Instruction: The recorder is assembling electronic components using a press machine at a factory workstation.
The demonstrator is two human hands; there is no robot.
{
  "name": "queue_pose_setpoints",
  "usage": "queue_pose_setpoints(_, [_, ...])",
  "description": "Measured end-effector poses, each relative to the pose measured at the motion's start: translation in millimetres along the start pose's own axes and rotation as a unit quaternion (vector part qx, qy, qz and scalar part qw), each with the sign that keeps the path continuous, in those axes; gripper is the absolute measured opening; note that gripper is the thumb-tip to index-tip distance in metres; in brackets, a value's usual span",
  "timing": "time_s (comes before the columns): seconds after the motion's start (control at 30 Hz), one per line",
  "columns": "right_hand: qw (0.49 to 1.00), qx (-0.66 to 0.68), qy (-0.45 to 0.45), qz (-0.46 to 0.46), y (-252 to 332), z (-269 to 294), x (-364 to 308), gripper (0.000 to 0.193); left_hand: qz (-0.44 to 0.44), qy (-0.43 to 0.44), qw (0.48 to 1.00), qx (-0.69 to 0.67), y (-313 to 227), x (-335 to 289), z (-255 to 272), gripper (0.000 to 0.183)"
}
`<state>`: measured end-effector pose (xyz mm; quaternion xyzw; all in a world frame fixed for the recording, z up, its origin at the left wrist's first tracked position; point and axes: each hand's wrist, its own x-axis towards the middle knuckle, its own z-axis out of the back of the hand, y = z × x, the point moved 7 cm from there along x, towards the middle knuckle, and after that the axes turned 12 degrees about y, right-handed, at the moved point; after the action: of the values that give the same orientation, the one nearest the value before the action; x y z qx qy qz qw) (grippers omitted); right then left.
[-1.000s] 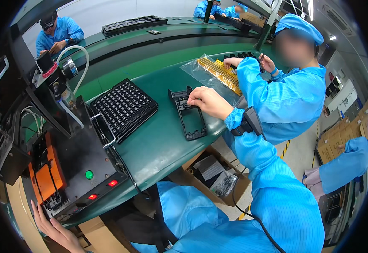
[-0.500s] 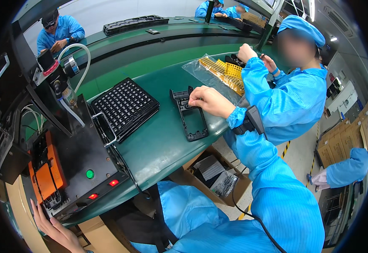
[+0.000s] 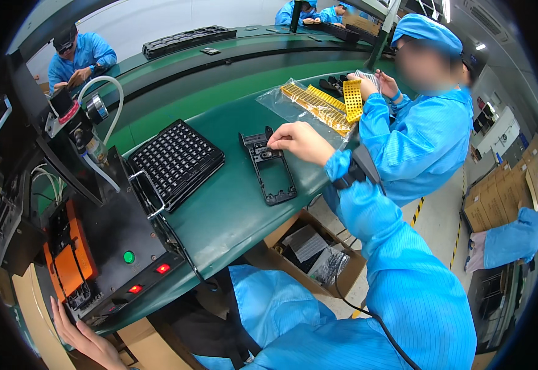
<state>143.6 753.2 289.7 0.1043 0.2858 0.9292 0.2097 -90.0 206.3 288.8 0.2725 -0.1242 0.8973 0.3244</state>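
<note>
Over the green bench, my right hand (image 3: 304,142) has thumb and fingers pinched together at the upper end of a black plastic housing (image 3: 283,198). The housing is a rectangular frame with a large opening and lies on the mat. Whatever sits between the fingertips is too small or hidden to make out. My left hand (image 3: 90,342) is open at the lower left, fingers stretched along the front edge of a black bench machine (image 3: 111,231). On that machine an orange fixture (image 3: 71,250) holds a black part, close to the left fingers.
A black tray of small pockets (image 3: 176,161) stands between machine and housing. Yellow perforated sheets (image 3: 318,106) on clear plastic lie beyond my right hand, near a co-worker (image 3: 417,135) at the right. Below the bench edge is an open cardboard box (image 3: 349,274) with packaging inside.
The whole view has shifted slightly. My right hand keeps its pinch at the housing's upper end, and my left hand stays by the machine. The co-worker now holds up a pale strip beside a raised yellow sheet.
</note>
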Motion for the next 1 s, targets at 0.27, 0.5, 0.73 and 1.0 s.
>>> queue_pose_setpoints(0.27, [0.972, -0.187, -0.106, 0.094, 58.6, -87.2, -105.0, 0.030, 0.008, -0.002, 0.987, -0.162, -27.5, 13.9, 20.5, 0.040])
queue_pose_setpoints(0.5, [0.984, -0.136, -0.064, 0.094, 78.8, -87.0, -115.5, 0.026, -0.205, 0.110, 0.967, -0.105, -77.8, 57.6, 35.9, 0.032])
queue_pose_setpoints(0.73, [0.989, -0.025, -0.036, 0.138, 175.9, -56.3, -147.1, 0.028, -0.249, 0.002, 0.962, -0.114, -80.7, 71.0, 41.7, 0.028])
queue_pose_setpoints(1.0, [0.955, 0.033, 0.065, 0.287, 301.2, -104.0, -149.4, 0.036, -0.325, -0.097, 0.941, -0.020, -50.4, -2.9, 57.9, 0.035])
